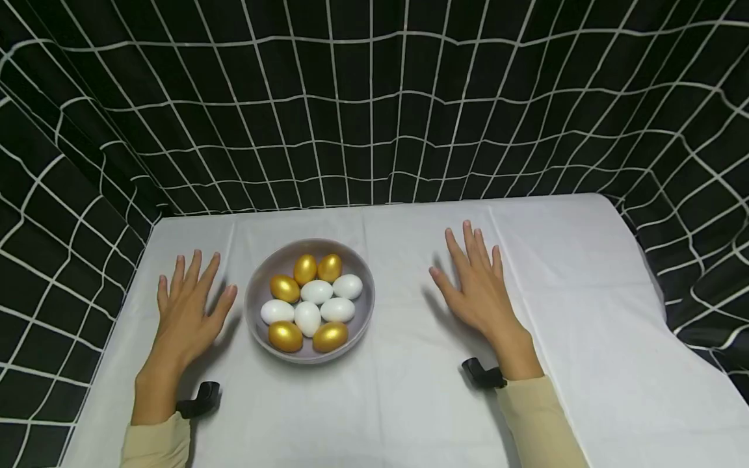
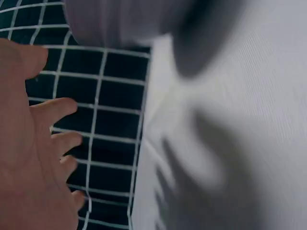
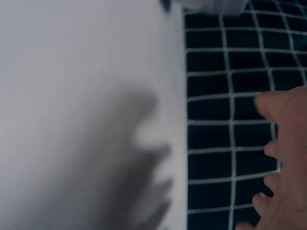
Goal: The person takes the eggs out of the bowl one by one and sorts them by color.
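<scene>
A round grey-purple bowl [image 1: 253, 325] stands on the white-covered table, left of the middle. Inside it lie several golden eggs [image 1: 285, 336] and several white eggs [image 1: 307, 318]. To the left of the bowl, my left hand [image 1: 186, 322] is held above the cloth with fingers spread, holding nothing. My right hand [image 1: 481, 292] hovers well to the right of the bowl, its fingers also spread and nothing in it. Both hands cast shadows on the cloth. In the left wrist view the side of the bowl [image 2: 110, 21] shows at the top, beyond the thumb.
White cloth [image 1: 421, 403] covers the table. A black curtain with a white grid [image 1: 374, 117] rises behind the table's far edge and along both sides. Small black wrist cameras [image 1: 201, 400] sit at the cuffs of the beige sleeves [image 1: 541, 422].
</scene>
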Demonstrator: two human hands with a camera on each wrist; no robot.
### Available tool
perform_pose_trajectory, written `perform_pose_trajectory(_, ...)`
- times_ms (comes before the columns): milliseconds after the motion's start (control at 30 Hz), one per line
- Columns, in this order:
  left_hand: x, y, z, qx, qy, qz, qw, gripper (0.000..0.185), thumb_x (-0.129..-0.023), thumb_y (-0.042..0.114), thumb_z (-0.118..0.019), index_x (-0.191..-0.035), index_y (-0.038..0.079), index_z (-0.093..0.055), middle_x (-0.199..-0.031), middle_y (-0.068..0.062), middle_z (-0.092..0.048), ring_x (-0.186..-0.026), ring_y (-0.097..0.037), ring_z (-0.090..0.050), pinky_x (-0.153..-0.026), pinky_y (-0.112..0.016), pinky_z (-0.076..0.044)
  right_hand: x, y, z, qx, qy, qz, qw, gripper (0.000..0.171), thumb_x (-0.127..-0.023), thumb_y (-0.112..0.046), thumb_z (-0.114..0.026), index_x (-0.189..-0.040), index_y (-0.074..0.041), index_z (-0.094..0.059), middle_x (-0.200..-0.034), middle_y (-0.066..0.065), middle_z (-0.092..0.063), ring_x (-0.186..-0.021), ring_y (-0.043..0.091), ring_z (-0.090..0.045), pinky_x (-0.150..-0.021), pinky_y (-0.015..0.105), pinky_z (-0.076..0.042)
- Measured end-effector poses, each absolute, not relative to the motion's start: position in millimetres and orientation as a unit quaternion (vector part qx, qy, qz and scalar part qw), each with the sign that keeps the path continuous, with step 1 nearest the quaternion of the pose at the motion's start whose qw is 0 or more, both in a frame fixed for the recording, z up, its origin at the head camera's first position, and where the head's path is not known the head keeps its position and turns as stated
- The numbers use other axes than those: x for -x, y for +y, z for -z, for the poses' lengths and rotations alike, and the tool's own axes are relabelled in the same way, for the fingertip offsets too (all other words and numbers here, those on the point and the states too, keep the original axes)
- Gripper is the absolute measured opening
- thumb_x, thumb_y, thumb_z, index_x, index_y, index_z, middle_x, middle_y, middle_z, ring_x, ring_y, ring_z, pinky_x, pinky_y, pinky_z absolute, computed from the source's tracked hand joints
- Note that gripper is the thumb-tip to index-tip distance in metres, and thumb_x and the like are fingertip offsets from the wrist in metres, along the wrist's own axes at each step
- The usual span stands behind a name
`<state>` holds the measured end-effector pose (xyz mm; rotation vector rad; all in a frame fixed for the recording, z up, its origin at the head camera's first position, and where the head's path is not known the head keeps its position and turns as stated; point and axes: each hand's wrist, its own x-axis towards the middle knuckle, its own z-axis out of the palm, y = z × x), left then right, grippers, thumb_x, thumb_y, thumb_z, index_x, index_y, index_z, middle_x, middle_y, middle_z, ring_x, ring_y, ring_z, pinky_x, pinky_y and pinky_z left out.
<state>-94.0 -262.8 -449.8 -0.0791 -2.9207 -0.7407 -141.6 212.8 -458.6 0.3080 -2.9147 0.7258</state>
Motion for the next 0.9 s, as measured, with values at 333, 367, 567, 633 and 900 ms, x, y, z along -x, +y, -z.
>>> perform_pose_trajectory(333,115.7,-250.9,431.5,0.092,-0.909,0.405,-0.014,0.056,-0.115,0.04,-0.039,-0.166,0.016,-0.035,-0.17,-0.017,-0.037,-0.158,-0.043,-0.034,-0.124,-0.068,-0.031,149.9,168.4,411.4,-0.216,-0.921,-0.317,0.069,0.065,-0.105,-0.031,-0.065,-0.164,-0.018,-0.041,-0.177,0.007,-0.023,-0.164,0.032,-0.024,-0.127,0.061,-0.032)
perform_pose_trajectory(367,115.1,-250.7,431.9,0.092,-0.904,0.416,-0.025,0.056,-0.115,0.039,-0.04,-0.166,0.015,-0.035,-0.169,-0.016,-0.038,-0.156,-0.042,-0.037,-0.123,-0.065,-0.036,150.3,163.5,407.7,-0.23,-0.918,-0.315,0.064,0.064,-0.105,-0.031,-0.065,-0.163,-0.017,-0.042,-0.176,0.007,-0.025,-0.164,0.032,-0.027,-0.127,0.06,-0.033)
perform_pose_trajectory(567,110.3,-249.8,435.0,0.09,-0.857,0.501,-0.083,0.056,-0.112,0.025,-0.052,-0.164,0.013,-0.036,-0.167,-0.018,-0.04,-0.15,-0.042,-0.048,-0.099,-0.025,-0.058,153.5,135.4,388.4,-0.301,-0.905,-0.299,0.025,0.058,-0.105,-0.03,-0.065,-0.159,-0.015,-0.048,-0.171,0.009,-0.037,-0.158,0.03,-0.038,-0.126,0.054,-0.038)
perform_pose_trajectory(633,109.0,-249.9,435.6,0.094,-0.84,0.525,-0.096,0.059,-0.11,0.019,-0.055,-0.165,0.01,-0.034,-0.166,-0.023,-0.039,-0.148,-0.046,-0.048,-0.093,-0.017,-0.056,154.8,126.8,383.8,-0.319,-0.902,-0.291,0.008,0.057,-0.106,-0.03,-0.064,-0.158,-0.014,-0.049,-0.169,0.009,-0.04,-0.157,0.03,-0.04,-0.125,0.053,-0.039)
perform_pose_trajectory(900,98.7,-251.8,443.7,0.08,-0.779,0.603,-0.149,0.074,-0.103,0.008,-0.065,-0.167,0.008,-0.028,-0.17,-0.024,-0.031,-0.151,-0.05,-0.041,-0.089,-0.024,-0.061,161.4,94.9,375.9,-0.373,-0.883,-0.277,-0.062,0.042,-0.105,-0.023,-0.065,-0.144,-0.01,-0.063,-0.143,0.007,-0.06,-0.131,0.026,-0.061,-0.114,0.045,-0.051)
